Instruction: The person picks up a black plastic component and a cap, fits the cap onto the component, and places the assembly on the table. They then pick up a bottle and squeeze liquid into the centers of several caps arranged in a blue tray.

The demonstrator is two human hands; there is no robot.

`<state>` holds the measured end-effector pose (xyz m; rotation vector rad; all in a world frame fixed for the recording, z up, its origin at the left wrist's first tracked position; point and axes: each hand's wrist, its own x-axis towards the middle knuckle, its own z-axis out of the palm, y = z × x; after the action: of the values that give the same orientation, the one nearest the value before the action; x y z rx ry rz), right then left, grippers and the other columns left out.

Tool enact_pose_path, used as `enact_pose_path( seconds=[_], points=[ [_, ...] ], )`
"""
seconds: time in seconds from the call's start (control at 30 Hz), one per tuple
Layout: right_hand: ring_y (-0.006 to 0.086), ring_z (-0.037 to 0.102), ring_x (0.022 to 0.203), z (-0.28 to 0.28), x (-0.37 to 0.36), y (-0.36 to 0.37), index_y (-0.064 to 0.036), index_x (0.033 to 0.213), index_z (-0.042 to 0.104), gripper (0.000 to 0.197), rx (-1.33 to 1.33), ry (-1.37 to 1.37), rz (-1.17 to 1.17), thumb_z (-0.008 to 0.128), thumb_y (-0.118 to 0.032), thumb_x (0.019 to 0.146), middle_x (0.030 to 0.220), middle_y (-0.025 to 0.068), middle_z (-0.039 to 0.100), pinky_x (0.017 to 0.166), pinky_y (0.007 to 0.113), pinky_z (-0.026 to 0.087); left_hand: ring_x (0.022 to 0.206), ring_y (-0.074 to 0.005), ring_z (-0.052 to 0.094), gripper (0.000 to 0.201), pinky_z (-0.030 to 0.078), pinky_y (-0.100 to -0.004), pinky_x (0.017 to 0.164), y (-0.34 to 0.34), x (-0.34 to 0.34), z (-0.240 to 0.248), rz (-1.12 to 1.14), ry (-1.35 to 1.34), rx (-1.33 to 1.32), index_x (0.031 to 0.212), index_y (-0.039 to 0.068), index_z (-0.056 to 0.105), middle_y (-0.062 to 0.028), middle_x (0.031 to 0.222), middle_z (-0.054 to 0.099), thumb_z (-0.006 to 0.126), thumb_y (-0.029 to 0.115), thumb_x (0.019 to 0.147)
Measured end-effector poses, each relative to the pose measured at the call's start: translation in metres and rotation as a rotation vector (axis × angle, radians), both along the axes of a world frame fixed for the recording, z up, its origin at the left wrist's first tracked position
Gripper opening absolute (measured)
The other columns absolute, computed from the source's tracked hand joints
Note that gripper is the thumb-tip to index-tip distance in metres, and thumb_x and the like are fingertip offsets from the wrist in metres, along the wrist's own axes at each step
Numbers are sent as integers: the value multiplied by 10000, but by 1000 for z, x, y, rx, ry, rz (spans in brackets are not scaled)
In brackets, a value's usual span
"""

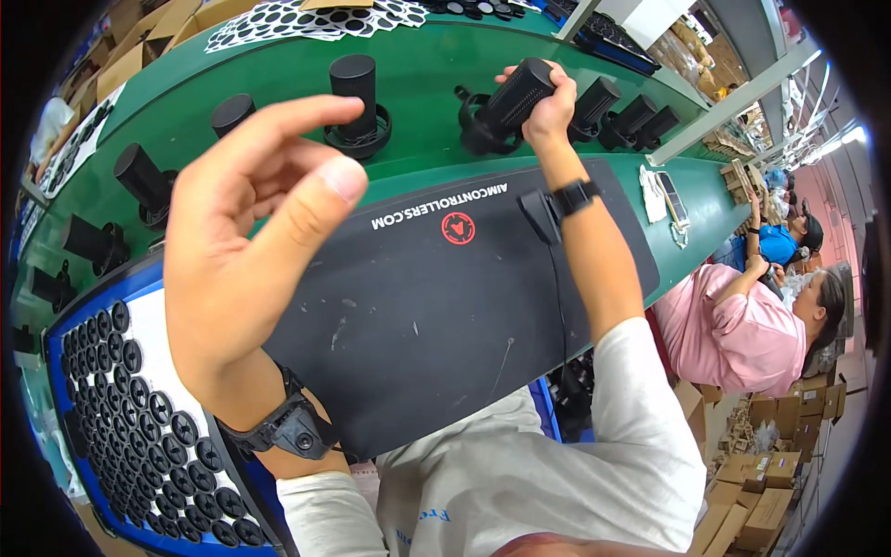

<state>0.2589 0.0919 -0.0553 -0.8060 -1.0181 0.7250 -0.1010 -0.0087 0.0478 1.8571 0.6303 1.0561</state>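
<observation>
My right hand [551, 104] is wrapped around a black perforated cylinder [516, 100] joined to a dark round stand. It is tilted over the green table, beyond the far edge of the black mat [418, 297]. Raised close to the camera, my left hand [243, 232] holds nothing. Its thumb and forefinger are apart, while the other fingers curl inward. Just past the forefinger, another black cylinder [353, 82] stands upright in its round base. Both wrists wear black straps; the left one carries a small camera [302, 436].
More black cylinders [139, 176] line the green table [445, 65] on both sides. At the lower left, a blue-edged tray [148, 320] holds several round black discs. A cable [557, 297] crosses the mat. Two people [733, 325] work at the right, near stacked cartons [756, 473].
</observation>
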Motion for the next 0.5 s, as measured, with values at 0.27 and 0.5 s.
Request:
enact_pose_path(
  seconds=[0.27,0.5],
  points=[
    [258,593,953,-14,29,26,58,1064,550,339,115,-362,-592,471,-209,870,987,177,615,837,354,479,832,-148,624,456,489,-263,779,5,0,0,-36,138,118,1212,11,587,-87,897,653,694,217,819],
    [256,553,1077,2,-82,25,-78,1200,556,496,216,-908,-568,728,-223,759,1137,148,580,927,375,443,848,-229,650,486,510,-313,780,-7,32,-9,-75,233,352,1188,15,598,-143,936,660,729,219,766]
  ],
)
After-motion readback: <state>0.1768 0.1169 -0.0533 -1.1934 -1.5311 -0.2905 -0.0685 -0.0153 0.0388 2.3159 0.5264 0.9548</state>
